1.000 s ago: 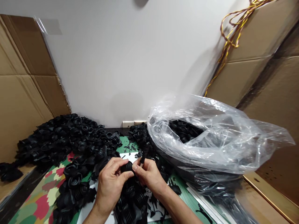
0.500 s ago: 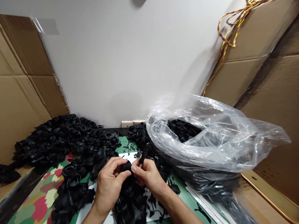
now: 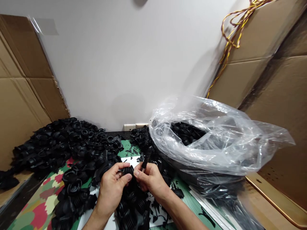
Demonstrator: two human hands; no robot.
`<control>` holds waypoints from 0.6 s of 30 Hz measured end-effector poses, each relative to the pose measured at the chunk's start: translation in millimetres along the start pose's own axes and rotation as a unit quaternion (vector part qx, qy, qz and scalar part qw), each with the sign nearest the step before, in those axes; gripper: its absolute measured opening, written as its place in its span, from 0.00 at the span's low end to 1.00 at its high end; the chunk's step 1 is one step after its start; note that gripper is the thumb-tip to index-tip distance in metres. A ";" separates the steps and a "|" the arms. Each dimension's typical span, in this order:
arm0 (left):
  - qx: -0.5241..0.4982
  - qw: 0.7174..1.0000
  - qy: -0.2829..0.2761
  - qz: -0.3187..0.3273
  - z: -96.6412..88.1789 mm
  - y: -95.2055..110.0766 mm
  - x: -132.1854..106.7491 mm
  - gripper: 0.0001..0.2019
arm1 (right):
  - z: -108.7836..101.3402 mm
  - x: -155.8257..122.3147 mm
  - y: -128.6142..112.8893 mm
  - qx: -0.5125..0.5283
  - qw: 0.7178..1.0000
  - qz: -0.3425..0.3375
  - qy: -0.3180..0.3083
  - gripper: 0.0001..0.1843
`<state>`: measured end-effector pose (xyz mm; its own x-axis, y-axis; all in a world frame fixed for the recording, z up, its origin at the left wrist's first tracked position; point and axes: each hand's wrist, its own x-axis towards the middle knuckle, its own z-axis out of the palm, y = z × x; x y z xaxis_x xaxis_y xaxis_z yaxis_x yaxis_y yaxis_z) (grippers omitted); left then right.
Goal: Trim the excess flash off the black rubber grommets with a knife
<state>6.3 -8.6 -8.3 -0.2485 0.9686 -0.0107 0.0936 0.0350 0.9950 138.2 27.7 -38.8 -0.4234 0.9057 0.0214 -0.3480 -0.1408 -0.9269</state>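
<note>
My left hand (image 3: 111,187) pinches a small black ribbed rubber bellows (image 3: 128,170) between thumb and fingers. Right beside it, my right hand (image 3: 151,179) is closed around a slim black-handled tool (image 3: 145,161) that points up past the fingers; its working end is hidden. The right thumb and fingertips are at the right end of the bellows. Below both hands, more ribbed black bellows (image 3: 128,217) lie on a white sheet (image 3: 90,218), among thin black scraps (image 3: 157,210).
A large heap of black rubber pieces (image 3: 55,143) fills the left side. At right stands a clear plastic bag (image 3: 223,159) holding more bellows. Cardboard panels (image 3: 275,105) flank the white wall (image 3: 134,64). A gold phone (image 3: 275,201) lies at far right.
The bellows has turned slightly in my left fingers, and the left thumb has shifted a little. Both hands stay close together. The whole view has drifted slightly.
</note>
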 end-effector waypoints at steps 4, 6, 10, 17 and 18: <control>-0.008 1.000 -0.006 -0.001 -0.4 -1.4 0.3 0.13 | 1.3 -1.1 -3.0 -0.003 1.000 0.006 0.001 0.25; -0.010 1.000 -0.010 0.005 -1.1 -3.0 0.5 0.13 | 1.8 -1.6 -3.6 -0.005 1.000 0.008 0.003 0.25; -0.006 1.000 -0.012 0.012 -2.0 -3.9 0.2 0.12 | 2.0 -1.6 -3.1 -0.006 1.000 0.012 0.007 0.25; 0.028 1.000 0.005 0.013 -2.0 -2.5 -1.1 0.11 | 2.3 -1.2 -3.6 -0.003 1.000 0.008 0.005 0.25; 0.034 0.999 0.008 0.018 -2.1 -2.5 -1.2 0.11 | 2.2 -1.4 -3.7 -0.002 1.000 0.007 0.003 0.25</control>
<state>4.3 -10.4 -10.5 -0.2592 0.9654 0.0278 0.1677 0.0167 0.9857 138.2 26.0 -34.6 -0.4232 0.9060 0.0061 -0.3395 -0.1524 -0.9282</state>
